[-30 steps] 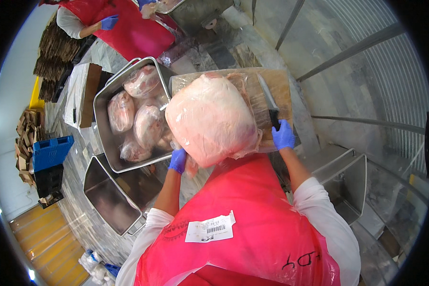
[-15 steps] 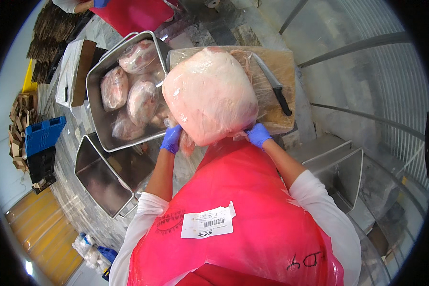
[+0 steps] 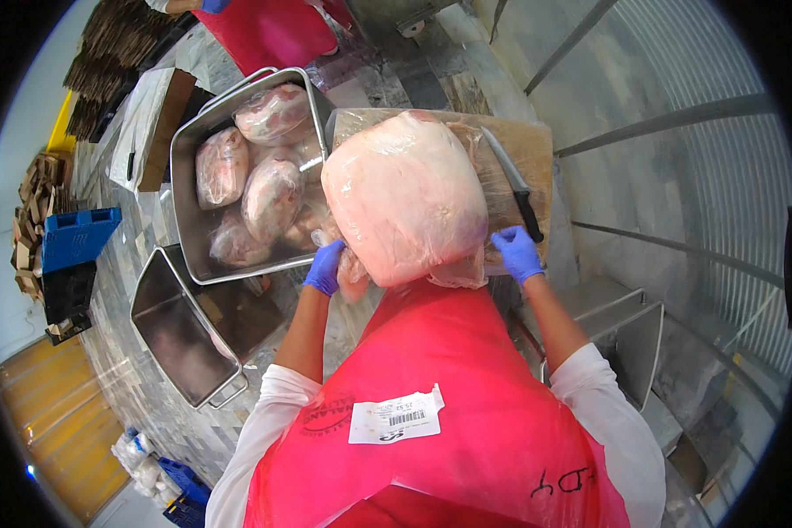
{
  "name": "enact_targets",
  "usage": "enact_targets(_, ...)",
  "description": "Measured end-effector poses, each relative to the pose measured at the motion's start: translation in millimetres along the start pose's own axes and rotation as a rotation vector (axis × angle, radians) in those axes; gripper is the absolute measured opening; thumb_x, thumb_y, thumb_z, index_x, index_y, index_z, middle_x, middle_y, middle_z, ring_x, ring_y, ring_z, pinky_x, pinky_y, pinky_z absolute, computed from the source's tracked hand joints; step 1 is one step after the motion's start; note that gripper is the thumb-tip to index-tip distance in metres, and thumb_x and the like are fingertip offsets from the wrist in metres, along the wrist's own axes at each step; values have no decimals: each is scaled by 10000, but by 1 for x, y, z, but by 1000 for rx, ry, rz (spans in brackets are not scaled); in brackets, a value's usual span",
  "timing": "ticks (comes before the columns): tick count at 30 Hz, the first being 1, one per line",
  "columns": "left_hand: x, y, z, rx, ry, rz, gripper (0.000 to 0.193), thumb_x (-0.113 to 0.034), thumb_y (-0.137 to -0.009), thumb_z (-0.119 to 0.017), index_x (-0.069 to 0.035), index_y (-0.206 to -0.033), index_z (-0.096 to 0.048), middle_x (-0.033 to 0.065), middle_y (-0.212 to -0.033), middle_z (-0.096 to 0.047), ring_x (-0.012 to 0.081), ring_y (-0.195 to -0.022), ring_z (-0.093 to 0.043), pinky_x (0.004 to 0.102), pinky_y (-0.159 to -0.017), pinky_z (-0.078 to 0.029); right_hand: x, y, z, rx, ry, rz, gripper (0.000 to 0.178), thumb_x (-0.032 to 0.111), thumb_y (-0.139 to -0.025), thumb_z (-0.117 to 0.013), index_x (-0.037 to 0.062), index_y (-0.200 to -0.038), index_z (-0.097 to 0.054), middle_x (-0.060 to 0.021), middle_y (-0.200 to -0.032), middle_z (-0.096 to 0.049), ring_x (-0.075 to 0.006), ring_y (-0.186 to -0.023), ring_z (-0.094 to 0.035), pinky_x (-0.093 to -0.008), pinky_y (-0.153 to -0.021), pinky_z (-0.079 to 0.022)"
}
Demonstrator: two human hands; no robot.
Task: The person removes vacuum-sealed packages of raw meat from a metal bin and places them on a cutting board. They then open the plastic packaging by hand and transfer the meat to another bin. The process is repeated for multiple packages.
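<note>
Both gloved hands' fingers gripping wrapped meat (image 3: 403, 198), left hand (image 3: 325, 267), right hand (image 3: 517, 253), knife (image 3: 512, 182) beside, tray (image 3: 185, 158) left.

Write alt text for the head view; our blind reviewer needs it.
A person in a red apron holds a large plastic-wrapped cut of meat with blue-gloved left hand and right hand over a cutting board bearing a knife. A steel tray of wrapped cuts sits left.

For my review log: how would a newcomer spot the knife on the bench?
Find the wooden cutting board right of the steel tray of wrapped meat. The black-handled knife lies on the board's right side, beside the big plastic-wrapped pink meat cut, above the right hand. It is the only blade there.
</note>
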State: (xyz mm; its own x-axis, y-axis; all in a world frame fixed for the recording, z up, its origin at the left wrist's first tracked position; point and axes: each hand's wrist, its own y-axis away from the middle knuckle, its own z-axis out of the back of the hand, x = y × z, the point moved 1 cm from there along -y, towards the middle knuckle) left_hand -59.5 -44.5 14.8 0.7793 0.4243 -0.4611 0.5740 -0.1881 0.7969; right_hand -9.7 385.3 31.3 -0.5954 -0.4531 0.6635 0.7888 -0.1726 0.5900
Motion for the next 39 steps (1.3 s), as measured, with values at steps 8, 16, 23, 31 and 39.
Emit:
enact_targets(8,-7,22,-13,56,-119,-116,312,-193,-960,-520,13,-1182,-601,116,-1062,-677,216,-902,-675,335,-797,-559,87,-20,-16,252,-668,-90,864,456,-891,-681,88,-1522,-221,-150,-1458,-415,-267,-1289,-462,-416,-1043,-423)
enact_targets(16,-16,82,-44,-30,61,-70,360,-152,-951,-502,7,-1272,-541,108,-1124,-642,229,-975,-647,350,-855,-537,91,-10,-9,484,-823,-251,886,534,-871,-659,165,-1537,-206,-107,-1484,-399,-295,-1352,-405,-516,-1035,-434)
enact_targets(23,-68,116,-66,15,-68,-92,361,-118,-921,-557,0,-1262,-540,83,-1115,-625,193,-998,-623,341,-884,-518,70,-14,-38,796,-1350,-362,894,762,-873,-432,151,-1517,-332,-79,-1569,-336,-287,-1386,-388,-531,-1135,-307)
enact_targets(31,-102,119,-219,361,-224,-87,326,-121,-868,-609,-11,-1174,-587,98,-1063,-636,207,-968,-621,342,-870,-500,107,-11,28,523,-1175,-358,889,812,-862,-345,163,-1461,-441,-82,-1439,-514,-300,-1300,-481,-506,-1090,-369)
enact_targets(39,-102,131,-185,279,-121,-138,425,-155,-815,-664,10,-1194,-564,131,-1056,-618,260,-942,-609,387,-895,-500,83,-25,85,459,-1412,-149,783,716,-914,-403,155,-1460,-432,-86,-1401,-538,-276,-1269,-508,-424,-1070,-413)
